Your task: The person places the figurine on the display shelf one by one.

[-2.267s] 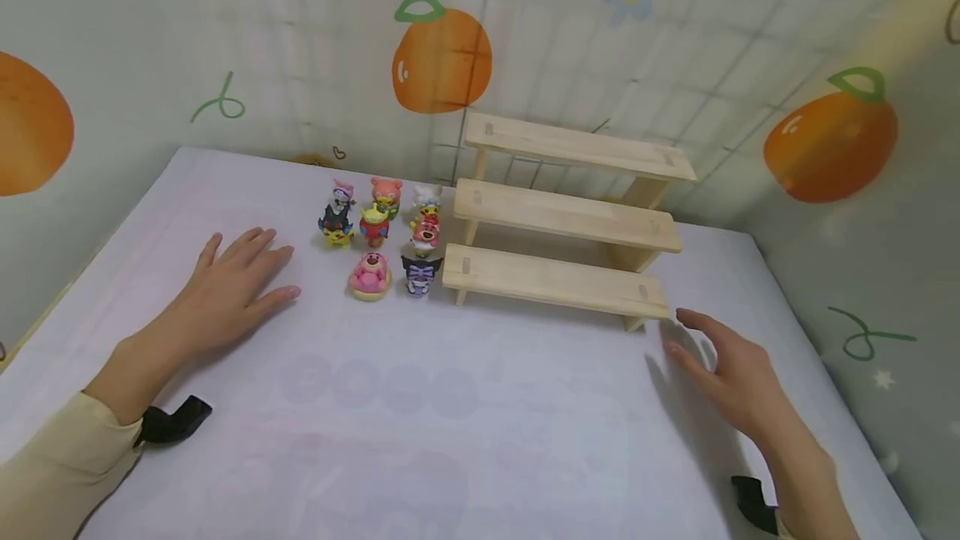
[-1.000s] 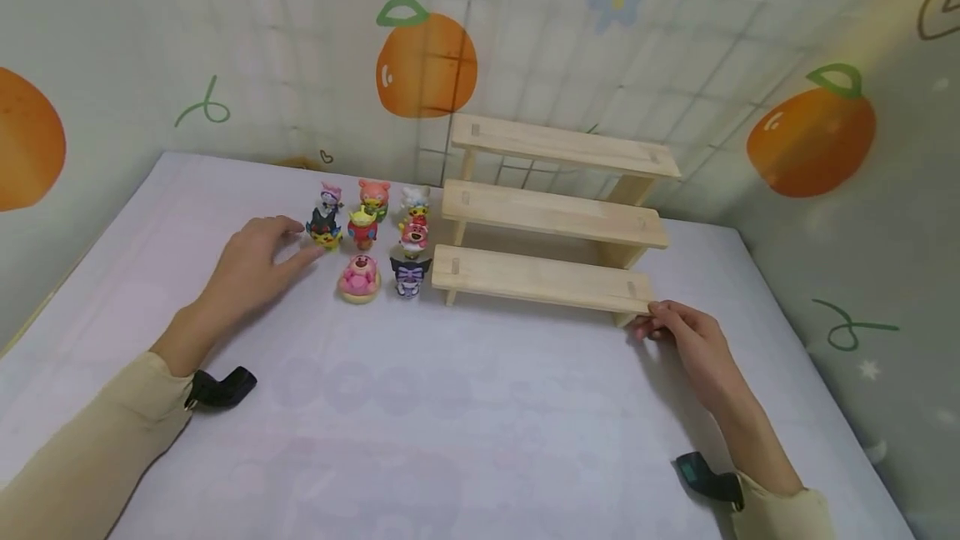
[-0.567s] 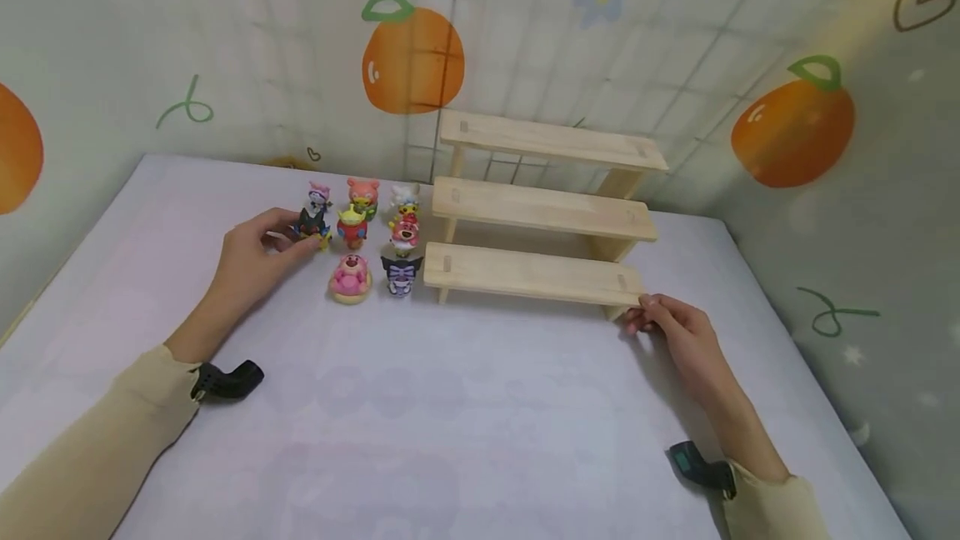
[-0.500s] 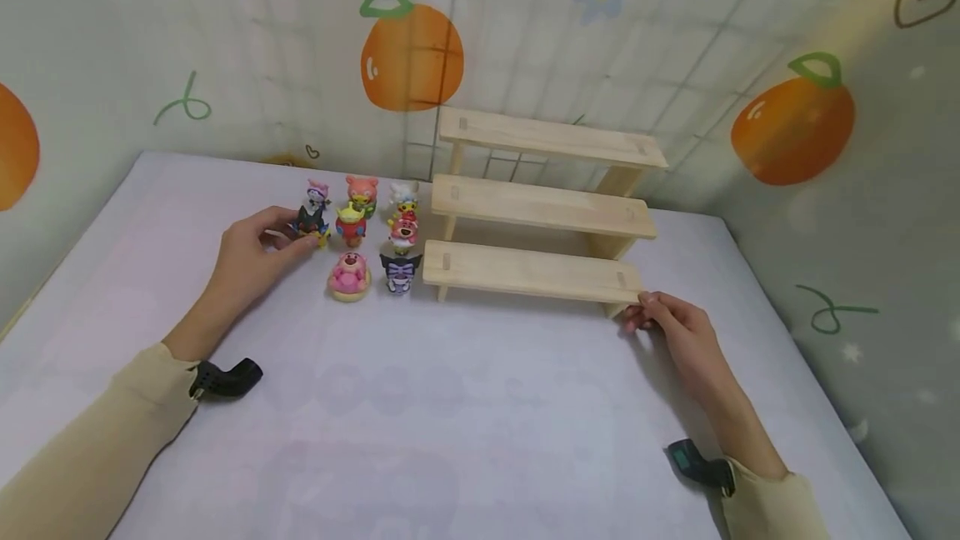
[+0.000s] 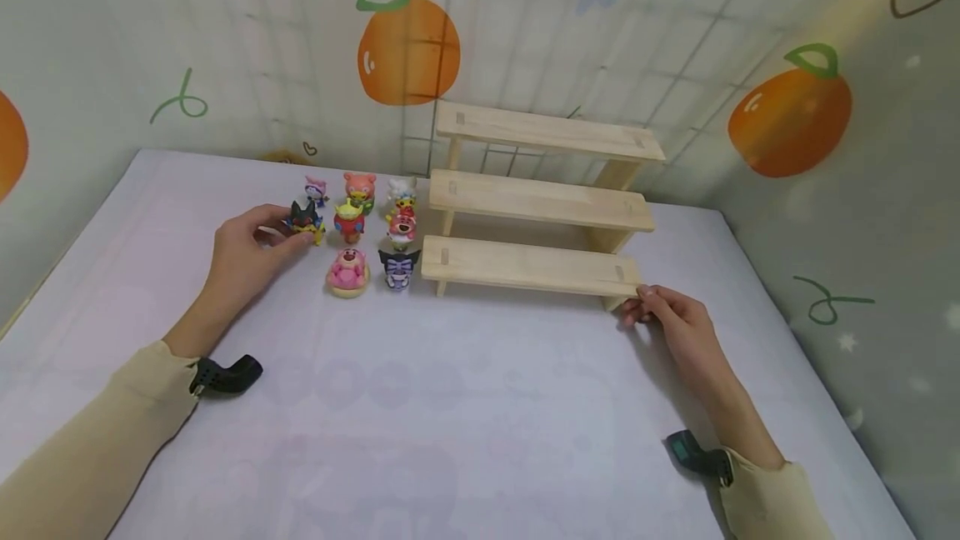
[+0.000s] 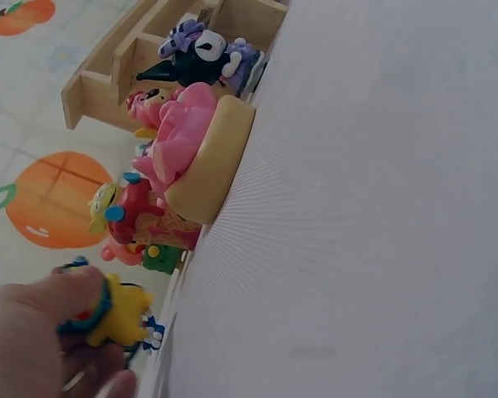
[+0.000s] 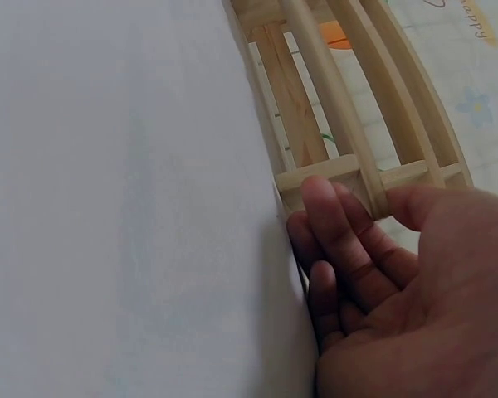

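My left hand point(image 5: 243, 252) pinches a small toy figure point(image 5: 306, 221) with dark pointed ears and a yellow lower part, at the left of a group of figures. In the left wrist view, thumb and fingers lie round this yellow and blue figure point(image 6: 120, 315), and part of it is hidden. A three-step wooden display stand point(image 5: 528, 265) is right of the group. My right hand point(image 5: 686, 332) pinches the front right corner of its lowest step. The right wrist view shows the thumb above the board's end and the fingers of that hand point(image 7: 432, 290) beneath it.
Close by stand a pink bear figure point(image 5: 348, 272), a black-and-purple figure point(image 5: 398, 269), a red figure with a yellow-green head point(image 5: 349, 221) and several others. A patterned cloth with printed oranges point(image 5: 408, 51) hangs behind the white table point(image 5: 450, 407).
My left hand has moved right from the bare table to the dark-eared figure and taken hold of it, shifting it slightly. My right hand has moved left and gripped the stand's corner.
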A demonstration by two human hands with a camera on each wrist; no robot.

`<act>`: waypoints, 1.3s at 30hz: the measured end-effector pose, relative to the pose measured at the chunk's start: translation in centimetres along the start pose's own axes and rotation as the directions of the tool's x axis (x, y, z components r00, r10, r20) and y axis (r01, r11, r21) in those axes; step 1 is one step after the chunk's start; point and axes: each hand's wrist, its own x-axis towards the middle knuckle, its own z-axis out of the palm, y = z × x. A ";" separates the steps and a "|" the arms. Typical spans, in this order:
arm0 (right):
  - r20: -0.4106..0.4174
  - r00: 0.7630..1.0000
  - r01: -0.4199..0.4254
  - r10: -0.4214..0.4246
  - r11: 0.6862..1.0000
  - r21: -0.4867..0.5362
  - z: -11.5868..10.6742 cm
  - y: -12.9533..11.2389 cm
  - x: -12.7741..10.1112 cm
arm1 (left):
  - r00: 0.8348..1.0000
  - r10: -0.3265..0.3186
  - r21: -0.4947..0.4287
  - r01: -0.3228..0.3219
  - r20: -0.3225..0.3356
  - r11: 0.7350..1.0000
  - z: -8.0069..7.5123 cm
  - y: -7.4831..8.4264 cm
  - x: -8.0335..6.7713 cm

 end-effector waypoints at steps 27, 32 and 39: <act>-0.022 1.000 0.012 -0.012 1.000 0.001 0.2 0.0 -0.1 | 0.993 0.120 -0.184 -0.119 -0.008 0.976 2.3 7.0 -1.2; -0.016 1.000 -0.002 0.002 1.000 -0.010 0.2 -0.3 -0.2 | 0.991 0.123 -0.190 -0.130 -0.050 0.973 2.5 7.5 -1.6; -0.014 1.000 0.009 -0.009 1.000 0.003 0.3 -0.2 -0.2 | 0.992 0.115 -0.187 -0.123 -0.054 0.975 2.7 8.0 -1.8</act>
